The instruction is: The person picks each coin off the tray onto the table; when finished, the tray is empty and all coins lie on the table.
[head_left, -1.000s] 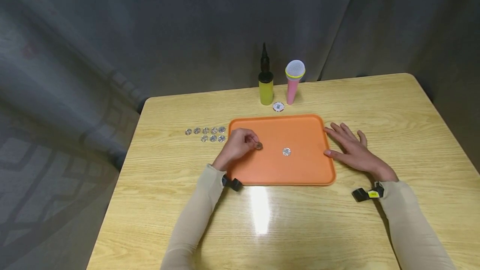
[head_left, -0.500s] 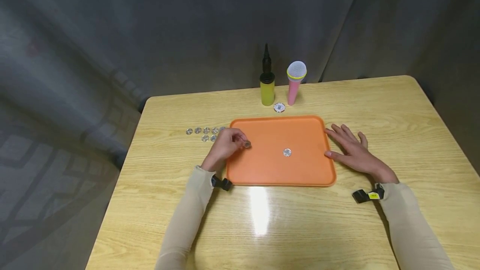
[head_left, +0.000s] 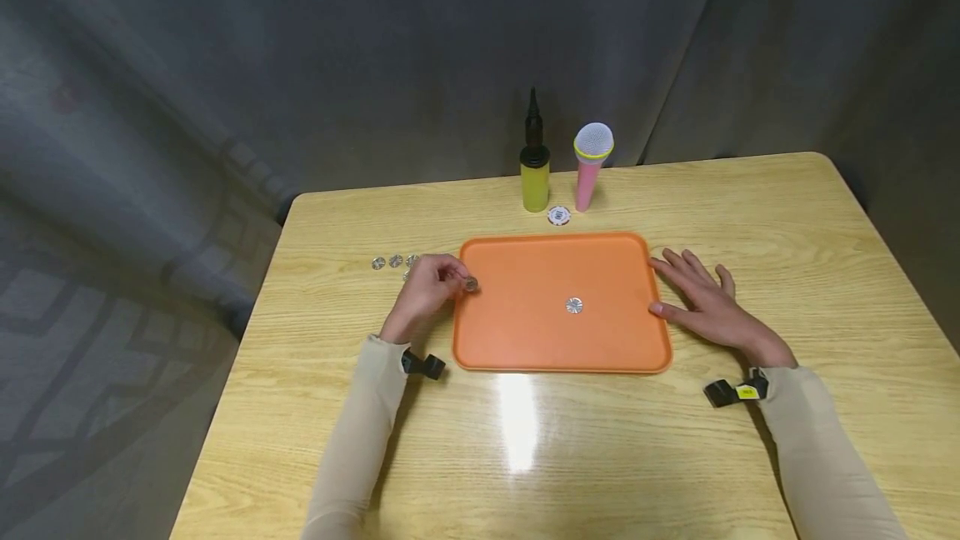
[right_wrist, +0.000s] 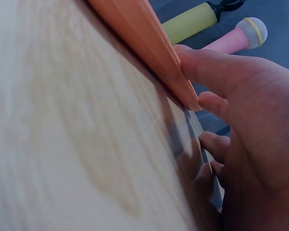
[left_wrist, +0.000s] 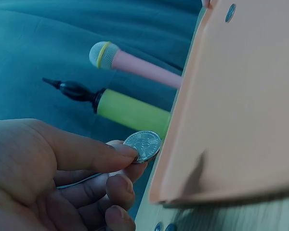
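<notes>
My left hand (head_left: pixel 429 288) pinches a silver coin (left_wrist: pixel 143 146) between thumb and forefinger, close over the left rim of the orange tray (head_left: pixel 525 340). In the head view the hand covers part of the coin rows on the table; a few coins (head_left: pixel 395 261) show beyond it. One more coin (head_left: pixel 573 305) lies flat inside the tray, right of its middle. At the tray's right rim my right hand (head_left: pixel 708 307) is spread, thumb and forefinger touching the edge. The right wrist view shows those fingertips (right_wrist: pixel 185 53) against the tray's orange side.
Behind the tray stand a yellow-green hand pump (head_left: pixel 535 186) with a black nozzle and a pink toy microphone (head_left: pixel 588 182). A white poker chip with red edge marks (head_left: pixel 558 216) lies between them and the tray. A dark curtain (head_left: pixel 420 65) hangs behind the wooden table (head_left: pixel 600 457).
My left hand has moved left with the coin, from over the tray's inside to its left rim, covering more of the coins on the table. The right hand stays put.
</notes>
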A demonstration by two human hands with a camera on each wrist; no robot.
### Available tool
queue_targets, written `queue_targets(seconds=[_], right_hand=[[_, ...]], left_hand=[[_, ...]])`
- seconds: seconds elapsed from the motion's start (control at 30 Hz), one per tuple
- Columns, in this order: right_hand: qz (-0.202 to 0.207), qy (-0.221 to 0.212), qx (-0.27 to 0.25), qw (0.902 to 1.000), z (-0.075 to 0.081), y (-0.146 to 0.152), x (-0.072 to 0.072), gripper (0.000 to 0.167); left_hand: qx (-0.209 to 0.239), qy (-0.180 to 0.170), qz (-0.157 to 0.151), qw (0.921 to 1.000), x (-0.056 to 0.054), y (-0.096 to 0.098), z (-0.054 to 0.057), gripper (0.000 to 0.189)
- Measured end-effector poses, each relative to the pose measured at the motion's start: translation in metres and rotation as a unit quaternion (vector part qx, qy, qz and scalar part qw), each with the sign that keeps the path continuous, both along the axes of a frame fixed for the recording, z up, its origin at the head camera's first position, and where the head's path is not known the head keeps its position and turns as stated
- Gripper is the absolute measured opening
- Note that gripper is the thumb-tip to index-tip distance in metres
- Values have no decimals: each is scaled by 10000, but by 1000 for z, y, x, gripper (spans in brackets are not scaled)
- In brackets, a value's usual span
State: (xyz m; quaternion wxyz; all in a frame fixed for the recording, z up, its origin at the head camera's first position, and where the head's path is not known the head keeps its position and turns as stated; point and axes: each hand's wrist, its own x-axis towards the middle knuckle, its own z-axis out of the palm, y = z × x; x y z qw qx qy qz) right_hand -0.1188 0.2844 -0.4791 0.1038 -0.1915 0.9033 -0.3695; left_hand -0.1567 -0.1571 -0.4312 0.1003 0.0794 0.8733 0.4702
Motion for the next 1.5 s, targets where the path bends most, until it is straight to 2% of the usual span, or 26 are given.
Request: queue_targets(seconds=[0.17,0.37,0.63,0.87,1.23,1.5], right_hand=[[5,10,7,10000,1,0,1,75],[-1,-1,-1,10000,1,0,0,75],[-8,-93,5,10000,4,0,0,76],[-14,-93,-2,10000,8,0,2,75],[11,-78,-52,10000,4,-1,2,75],[9,-53,-59,10000,4,-1,2,75]], left_hand=[[-54,-12,150,9999,1,-11,3,15],[-21,-67,264,9996,2,-22,0,14],[-16,177,417,9990,3,-41,-2,17],[50,217,735,9970,5,-60,-2,16],[308,-158,1425,9892,7,-93,-5,14],[212,-359,1849,9819,4,-106,-12,17]])
